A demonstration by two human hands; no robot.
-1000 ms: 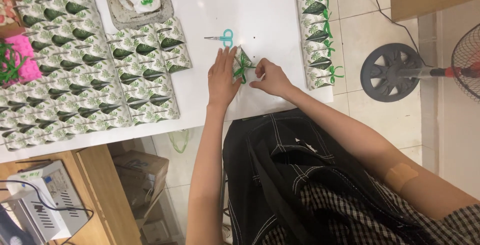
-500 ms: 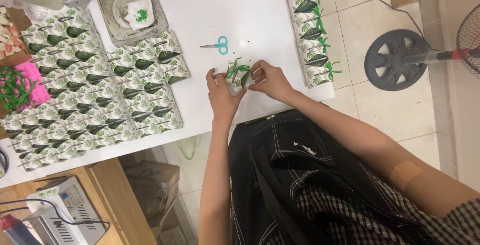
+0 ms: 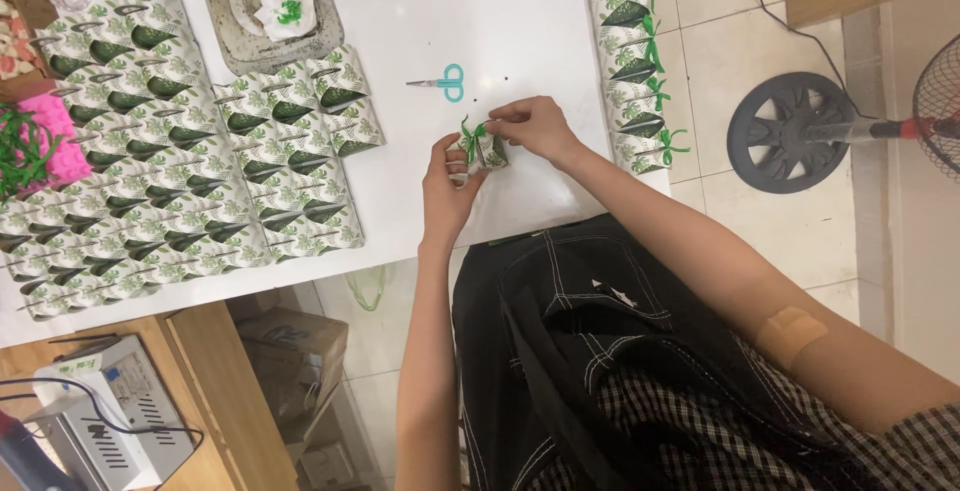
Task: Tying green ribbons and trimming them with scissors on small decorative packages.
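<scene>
near the table edge [image 3: 560, 226], both hands [image 3: 450, 176] [image 3: 535, 126] pinch a small box [image 3: 487, 149].

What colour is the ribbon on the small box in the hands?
Green, on the ribbon of the small box; seen in the head view.

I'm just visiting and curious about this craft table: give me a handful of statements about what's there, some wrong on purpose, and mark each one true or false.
1. Both hands are on one small leaf-print box with a green ribbon. True: the left hand and right hand both touch it.
2. The scissors are in the right hand. False: they lie on the white table, apart from both hands.
3. A row of ribboned boxes runs along the table's right edge. True.
4. The scissors have red handles. False: they are teal.
5. A standing fan is on the tiled floor. True.
</scene>
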